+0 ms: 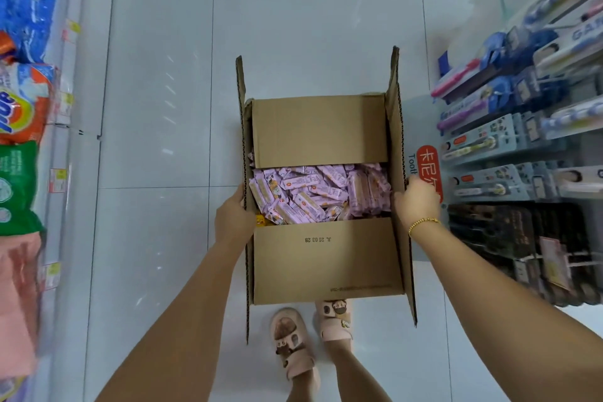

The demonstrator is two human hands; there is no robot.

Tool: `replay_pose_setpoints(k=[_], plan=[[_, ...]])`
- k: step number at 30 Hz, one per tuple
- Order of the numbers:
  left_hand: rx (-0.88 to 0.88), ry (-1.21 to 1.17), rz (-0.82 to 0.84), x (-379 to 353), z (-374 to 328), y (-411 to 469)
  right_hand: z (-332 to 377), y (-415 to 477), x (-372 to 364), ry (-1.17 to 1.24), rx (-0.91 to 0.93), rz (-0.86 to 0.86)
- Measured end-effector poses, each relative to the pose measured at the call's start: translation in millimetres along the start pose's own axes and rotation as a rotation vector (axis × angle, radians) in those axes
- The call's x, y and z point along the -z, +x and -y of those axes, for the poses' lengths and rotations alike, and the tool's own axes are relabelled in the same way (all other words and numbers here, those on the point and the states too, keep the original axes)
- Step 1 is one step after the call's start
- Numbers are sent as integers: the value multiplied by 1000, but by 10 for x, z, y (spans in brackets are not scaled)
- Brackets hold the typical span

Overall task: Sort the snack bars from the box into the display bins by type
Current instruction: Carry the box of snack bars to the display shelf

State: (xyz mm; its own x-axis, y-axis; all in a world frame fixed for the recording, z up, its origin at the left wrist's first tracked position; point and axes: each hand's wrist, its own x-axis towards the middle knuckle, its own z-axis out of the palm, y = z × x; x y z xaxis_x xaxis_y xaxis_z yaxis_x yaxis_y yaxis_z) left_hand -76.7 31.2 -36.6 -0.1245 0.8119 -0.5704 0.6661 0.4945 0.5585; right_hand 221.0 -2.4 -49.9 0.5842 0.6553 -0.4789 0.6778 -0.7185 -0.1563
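A brown cardboard box (326, 258) is held above the white tiled floor, its long side flaps standing up and its two short flaps partly folded over the top. Through the gap between them I see several purple-wrapped snack bars (319, 196) piled loosely, and a bit of yellow wrapper (261, 220) at the left edge. My left hand (233, 215) grips the box's left wall, thumb over the rim. My right hand (417, 199) grips the right wall. No display bins are in view.
Shelves of detergent bags (23, 101) line the left side. A rack of toothbrush packs (522, 140) lines the right, close to my right hand. The white tiled aisle (293, 10) runs ahead between them. My feet in pink sandals (293, 343) stand below the box.
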Motion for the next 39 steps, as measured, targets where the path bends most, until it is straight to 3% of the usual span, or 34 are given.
replay_pose_setpoints(k=[18,29,39], plan=[[-87,-101,12,358,-426,-37,26,-7,608,35,21,1],[-82,-63,160,1281,-966,265,740,-232,1267,-86,-15,33],[-192,56,205,2267,-1940,980,1395,-62,1994,140,-113,-5]])
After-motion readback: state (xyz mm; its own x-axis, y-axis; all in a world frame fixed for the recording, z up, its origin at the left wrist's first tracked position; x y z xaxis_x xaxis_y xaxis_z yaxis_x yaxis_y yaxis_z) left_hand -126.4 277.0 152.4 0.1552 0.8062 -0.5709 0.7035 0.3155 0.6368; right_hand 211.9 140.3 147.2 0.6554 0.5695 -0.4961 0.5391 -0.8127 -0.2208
